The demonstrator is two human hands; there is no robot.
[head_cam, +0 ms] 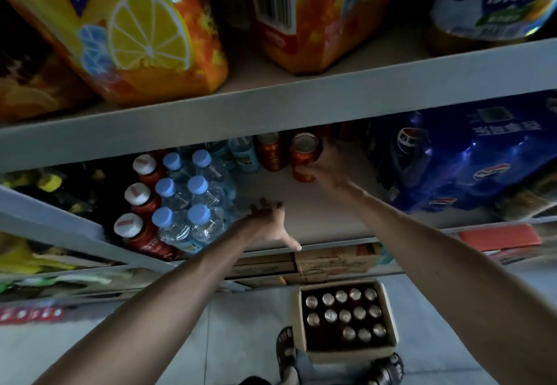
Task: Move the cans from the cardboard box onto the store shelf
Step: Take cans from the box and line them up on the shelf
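Currently right hand (325, 170) grips red-and-gold aluminium can (305, 154) mid-body, on grey shelf board (316, 213). Left hand (268, 222) flat, empty. Likely full: rigid, hefty, slick, so grip the sidewall. Remaining cans sit in the beige cardboard box (346, 354) below both hands.

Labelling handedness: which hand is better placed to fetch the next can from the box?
Probably left: left hand is open and empty near the shelf edge; right hand grips a red can farther back on the shelf.
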